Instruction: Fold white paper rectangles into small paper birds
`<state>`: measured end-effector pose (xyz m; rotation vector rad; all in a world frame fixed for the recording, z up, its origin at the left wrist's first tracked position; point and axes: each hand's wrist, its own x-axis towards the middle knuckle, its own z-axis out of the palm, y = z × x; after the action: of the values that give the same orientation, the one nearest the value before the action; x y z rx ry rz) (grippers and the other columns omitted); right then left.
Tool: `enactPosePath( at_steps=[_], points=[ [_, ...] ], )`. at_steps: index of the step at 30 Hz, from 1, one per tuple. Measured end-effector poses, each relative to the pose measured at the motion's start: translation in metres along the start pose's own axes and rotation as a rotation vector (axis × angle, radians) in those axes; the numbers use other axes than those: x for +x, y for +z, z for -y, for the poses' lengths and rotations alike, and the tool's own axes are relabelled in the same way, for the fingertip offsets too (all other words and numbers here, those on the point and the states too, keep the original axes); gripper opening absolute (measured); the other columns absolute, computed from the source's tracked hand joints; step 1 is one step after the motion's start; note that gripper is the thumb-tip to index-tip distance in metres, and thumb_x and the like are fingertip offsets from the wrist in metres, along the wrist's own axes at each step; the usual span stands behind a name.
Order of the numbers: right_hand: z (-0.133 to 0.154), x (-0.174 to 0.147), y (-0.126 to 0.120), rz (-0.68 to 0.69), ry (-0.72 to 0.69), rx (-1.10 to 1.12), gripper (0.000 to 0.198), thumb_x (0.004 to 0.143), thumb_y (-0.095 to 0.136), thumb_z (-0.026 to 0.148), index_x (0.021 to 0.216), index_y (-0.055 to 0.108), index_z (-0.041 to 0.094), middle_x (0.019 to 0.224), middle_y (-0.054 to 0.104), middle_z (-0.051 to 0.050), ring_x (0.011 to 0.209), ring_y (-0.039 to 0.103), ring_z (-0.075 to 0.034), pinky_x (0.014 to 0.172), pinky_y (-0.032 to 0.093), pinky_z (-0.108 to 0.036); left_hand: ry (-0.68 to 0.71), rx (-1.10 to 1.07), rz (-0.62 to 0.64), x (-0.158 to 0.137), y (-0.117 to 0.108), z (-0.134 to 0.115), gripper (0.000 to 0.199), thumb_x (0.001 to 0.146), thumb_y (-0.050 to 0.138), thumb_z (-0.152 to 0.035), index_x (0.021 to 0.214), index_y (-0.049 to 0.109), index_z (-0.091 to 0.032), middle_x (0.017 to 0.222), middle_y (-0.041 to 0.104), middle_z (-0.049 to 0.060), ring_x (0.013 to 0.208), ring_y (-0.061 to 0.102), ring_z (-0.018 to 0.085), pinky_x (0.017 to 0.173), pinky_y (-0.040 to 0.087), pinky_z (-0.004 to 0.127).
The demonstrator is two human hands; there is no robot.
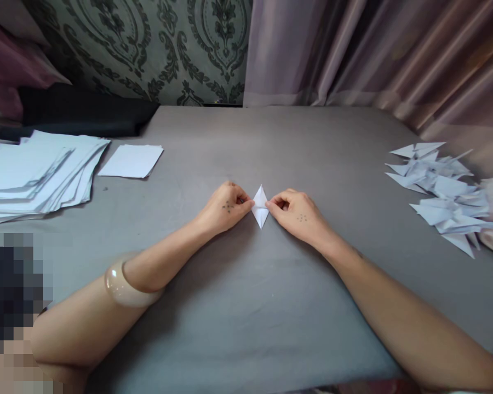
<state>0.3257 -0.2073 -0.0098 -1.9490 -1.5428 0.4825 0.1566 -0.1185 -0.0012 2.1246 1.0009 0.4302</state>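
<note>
A small white folded paper [261, 207], diamond-shaped with a crease across its middle, is held just over or on the grey cloth in the centre of the view. My left hand [229, 206] pinches its left corner between thumb and forefinger. On the opposite side, the thumb and forefinger of my right hand [296, 213] grip the right corner. The paper's upper and lower points stick out free between both hands. Whether it touches the cloth, I cannot tell.
On the left lie a stack of large white sheets [66, 164] and a smaller pile of square paper [131, 161]. Several folded paper pieces [443, 191] are heaped at the right. Black fabric [86, 112] rests at the back left; curtains [312, 49] hang behind the grey-covered table [263, 306].
</note>
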Motion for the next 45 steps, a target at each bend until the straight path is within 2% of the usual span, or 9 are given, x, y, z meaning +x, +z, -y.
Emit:
enactPosePath(
  at_steps=[12, 19, 23, 27, 29, 32, 36, 45],
  points=[
    [0.003, 0.001, 0.0, 0.028, 0.044, -0.031, 0.017, 0.081, 0.061, 0.033, 0.074, 0.069, 0.02, 0.08, 0.065, -0.001, 0.068, 0.056, -0.013, 0.066, 0.043, -0.029, 0.001, 0.058, 0.01, 0.001, 0.0, 0.0, 0.013, 0.079, 0.062, -0.024, 0.075, 0.07, -0.015, 0.082, 0.057, 0.005, 0.074, 0.053, 0.015, 0.073, 0.046, 0.03],
    [0.003, 0.001, 0.002, 0.027, 0.055, -0.075, 0.017, 0.082, 0.06, 0.033, 0.073, 0.066, 0.02, 0.082, 0.064, -0.001, 0.069, 0.055, -0.013, 0.066, 0.042, -0.029, -0.013, 0.076, 0.025, 0.002, -0.002, -0.002, 0.013, 0.078, 0.063, -0.024, 0.07, 0.068, -0.015, 0.084, 0.058, 0.004, 0.069, 0.052, 0.013, 0.068, 0.046, 0.028],
    [0.002, -0.001, 0.003, 0.019, 0.052, -0.08, 0.014, 0.083, 0.06, 0.031, 0.075, 0.063, 0.021, 0.085, 0.064, -0.001, 0.073, 0.056, -0.014, 0.069, 0.042, -0.029, 0.037, 0.118, -0.034, 0.001, 0.002, 0.004, 0.01, 0.079, 0.065, -0.025, 0.081, 0.066, -0.015, 0.081, 0.057, 0.003, 0.069, 0.053, 0.014, 0.068, 0.046, 0.028],
    [0.003, -0.004, 0.006, -0.023, -0.043, -0.046, 0.006, 0.086, 0.059, 0.024, 0.089, 0.063, 0.021, 0.094, 0.063, -0.002, 0.077, 0.058, -0.013, 0.071, 0.044, -0.027, 0.232, 0.264, -0.043, -0.007, 0.009, 0.003, 0.013, 0.09, 0.05, -0.016, 0.095, 0.061, -0.016, 0.096, 0.059, 0.005, 0.083, 0.057, 0.016, 0.072, 0.048, 0.027],
    [0.005, -0.009, 0.007, -0.014, -0.137, -0.069, 0.012, 0.091, 0.053, 0.018, 0.095, 0.064, 0.021, 0.1, 0.064, -0.003, 0.084, 0.059, -0.014, 0.073, 0.044, -0.027, 0.329, 0.43, 0.012, -0.013, 0.01, -0.003, 0.024, 0.094, 0.039, -0.013, 0.101, 0.061, -0.016, 0.102, 0.06, 0.008, 0.093, 0.056, 0.019, 0.073, 0.049, 0.029],
    [0.011, -0.017, 0.006, 0.031, -0.241, -0.217, 0.025, 0.095, 0.042, 0.013, 0.102, 0.065, 0.02, 0.105, 0.064, -0.006, 0.098, 0.058, -0.018, 0.077, 0.044, -0.028, 0.405, 0.685, 0.122, -0.02, 0.009, -0.013, 0.026, 0.093, 0.038, -0.009, 0.103, 0.062, -0.013, 0.103, 0.061, 0.011, 0.095, 0.055, 0.023, 0.069, 0.049, 0.03],
    [0.014, -0.027, 0.002, 0.063, -0.295, -0.407, 0.034, 0.095, 0.04, 0.011, 0.115, 0.064, 0.022, 0.109, 0.062, -0.007, 0.099, 0.057, -0.02, 0.072, 0.044, -0.029, 0.435, 0.806, 0.174, -0.023, 0.003, -0.016, 0.027, 0.09, 0.041, -0.006, 0.104, 0.064, -0.013, 0.106, 0.061, 0.012, 0.094, 0.056, 0.023, 0.067, 0.05, 0.03],
    [0.006, -0.032, -0.008, 0.056, -0.393, -0.551, 0.037, 0.093, 0.04, 0.005, 0.114, 0.067, 0.021, 0.113, 0.065, -0.005, 0.096, 0.057, -0.019, 0.064, 0.041, -0.031, 0.356, 0.723, 0.256, -0.022, -0.014, -0.017, 0.035, 0.09, 0.037, -0.008, 0.101, 0.07, -0.013, 0.112, 0.063, 0.012, 0.1, 0.061, 0.024, 0.073, 0.053, 0.032]
  ],
)
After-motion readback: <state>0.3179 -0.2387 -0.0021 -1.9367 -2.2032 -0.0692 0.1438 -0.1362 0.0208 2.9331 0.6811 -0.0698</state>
